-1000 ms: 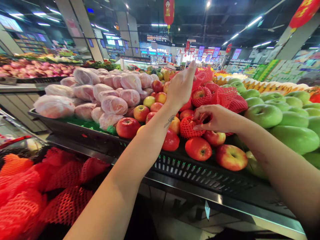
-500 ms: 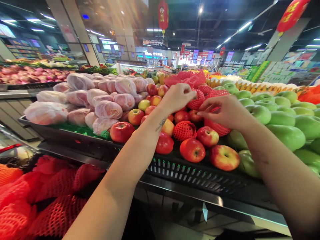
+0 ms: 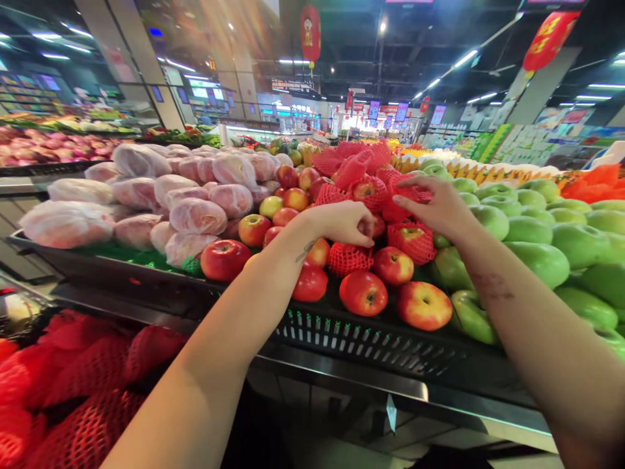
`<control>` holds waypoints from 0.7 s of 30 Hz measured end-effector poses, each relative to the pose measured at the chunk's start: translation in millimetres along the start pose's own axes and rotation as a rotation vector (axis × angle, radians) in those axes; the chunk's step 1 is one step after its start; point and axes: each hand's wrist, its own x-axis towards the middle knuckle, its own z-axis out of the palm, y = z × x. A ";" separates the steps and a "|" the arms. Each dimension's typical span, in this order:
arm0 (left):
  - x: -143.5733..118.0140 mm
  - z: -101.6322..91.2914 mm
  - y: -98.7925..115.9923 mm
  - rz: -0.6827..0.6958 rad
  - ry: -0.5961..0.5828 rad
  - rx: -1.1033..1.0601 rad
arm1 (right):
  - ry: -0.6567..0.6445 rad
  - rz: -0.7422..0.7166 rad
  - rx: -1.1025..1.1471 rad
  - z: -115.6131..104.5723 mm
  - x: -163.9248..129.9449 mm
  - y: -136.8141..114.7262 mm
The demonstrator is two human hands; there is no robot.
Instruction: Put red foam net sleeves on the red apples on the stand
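Meanwhile, at the fruit stand:
Left hand: your fingers curl around a red apple mid-pile, just above a netted apple.
Right hand: spread flat, fingertips touching red foam nets farther back.
Handling: apples look firm, smooth, easily bruised; cup each whole. Nets look soft and light.
Right: green mangoes.

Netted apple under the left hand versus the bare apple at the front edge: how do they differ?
The netted apple wears a red foam net; the bare apple has none. The netted apple sits just below the left hand, one row back; the bare apple lies apart from both hands. Both are red.
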 end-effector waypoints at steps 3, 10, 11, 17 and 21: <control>6.6 11.6 10.3 0.149 0.024 -0.103 | 0.117 -0.024 0.077 7.1 2.3 6.2; 14.5 25.4 23.9 0.032 -0.180 0.022 | 0.150 0.227 0.054 11.2 5.4 26.1; 14.7 25.8 25.6 0.030 -0.171 0.050 | 0.102 0.211 0.075 11.8 5.5 27.3; 13.2 27.2 26.8 0.107 -0.049 0.068 | 0.149 0.244 0.163 3.0 5.3 25.1; 9.7 22.8 17.5 0.152 0.141 -0.125 | 0.225 0.281 0.173 1.3 10.1 36.6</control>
